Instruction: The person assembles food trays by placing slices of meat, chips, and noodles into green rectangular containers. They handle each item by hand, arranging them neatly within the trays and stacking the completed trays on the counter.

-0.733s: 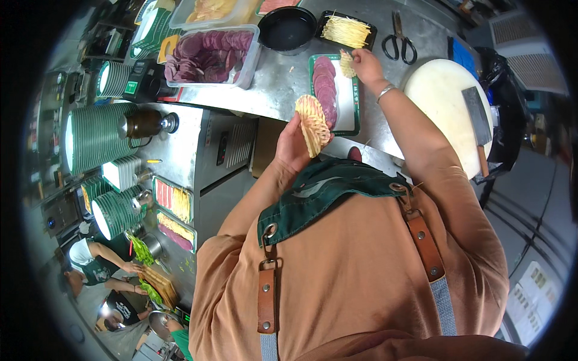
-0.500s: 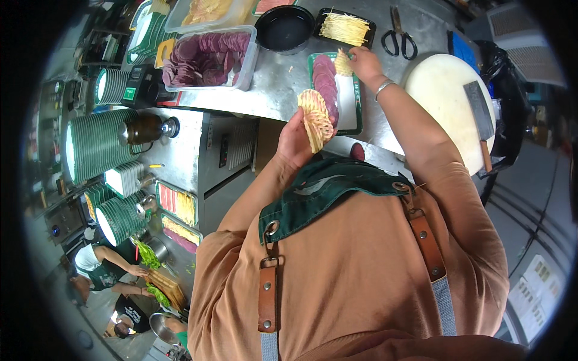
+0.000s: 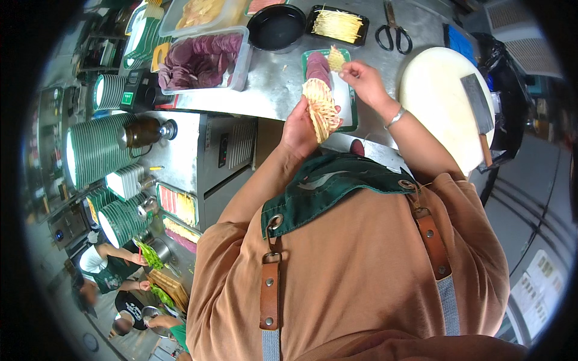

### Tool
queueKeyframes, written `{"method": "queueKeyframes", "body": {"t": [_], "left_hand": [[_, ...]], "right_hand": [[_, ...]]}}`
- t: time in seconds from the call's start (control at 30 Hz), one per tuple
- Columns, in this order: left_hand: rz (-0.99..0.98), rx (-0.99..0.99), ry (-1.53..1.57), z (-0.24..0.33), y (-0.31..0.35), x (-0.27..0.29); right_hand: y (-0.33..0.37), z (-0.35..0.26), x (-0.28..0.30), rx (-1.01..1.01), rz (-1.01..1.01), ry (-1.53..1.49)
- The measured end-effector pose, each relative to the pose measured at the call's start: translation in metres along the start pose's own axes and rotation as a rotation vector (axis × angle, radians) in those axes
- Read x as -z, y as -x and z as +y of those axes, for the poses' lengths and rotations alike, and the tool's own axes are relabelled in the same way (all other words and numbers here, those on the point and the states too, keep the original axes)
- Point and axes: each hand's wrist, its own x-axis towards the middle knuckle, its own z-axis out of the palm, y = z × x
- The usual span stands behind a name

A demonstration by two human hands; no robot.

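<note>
Both hands were raised over the near edge of the steel desk (image 3: 271, 90). The left hand (image 3: 300, 129) gripped a fanned bundle of pale yellow strips (image 3: 321, 108), held upright, apparently so its face stayed open to work on. The right hand (image 3: 364, 81) pinched a small tuft of the same strips (image 3: 335, 59) between its fingertips, just above a green-rimmed tray (image 3: 346, 99) that lay at the near edge and carried slices of dark red meat (image 3: 317, 69). A silver bangle (image 3: 395, 117) circled the right wrist.

Supplies stood along the far edge of the desk, seemingly set within reach: a black tray of loose yellow strips (image 3: 337, 24), an empty black bowl (image 3: 276, 27), a clear tub of purple-red slices (image 3: 201, 57) and another tub of pale pieces (image 3: 201, 11). Black-handled scissors (image 3: 392, 35) lay toward the far right corner. At the right end of the desk sat a round white chopping board (image 3: 436, 96) with a cleaver (image 3: 478, 111) on its right side.

Stacks of green-rimmed plates (image 3: 96, 150) lined shelves to the left, beside a brown jug (image 3: 143, 131). In the lower left of the view, other people (image 3: 111, 265) handled green vegetables (image 3: 150, 256) near a wooden board (image 3: 171, 289).
</note>
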Motion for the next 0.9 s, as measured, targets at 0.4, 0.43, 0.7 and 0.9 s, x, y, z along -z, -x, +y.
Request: {"method": "queueKeyframes", "body": {"t": [0.4, 0.43, 0.7, 0.9], "left_hand": [[-0.059, 0.058, -0.056, -0.041, -0.019, -0.019], [-0.048, 0.055, -0.058, -0.043, -0.017, -0.017], [0.049, -0.002, 0.003, -0.04, 0.006, -0.003], [0.075, -0.068, 0.105, -0.03, 0.013, 0.012]], "right_hand": [[-0.01, 0.005, 0.029, 0.402, -0.068, 0.585], [-0.019, 0.011, 0.023, 0.438, -0.088, 0.631], [-0.047, 0.047, 0.015, 0.407, -0.252, 0.923], [-0.054, 0.018, 0.038, 0.014, -0.195, 0.436]]}}
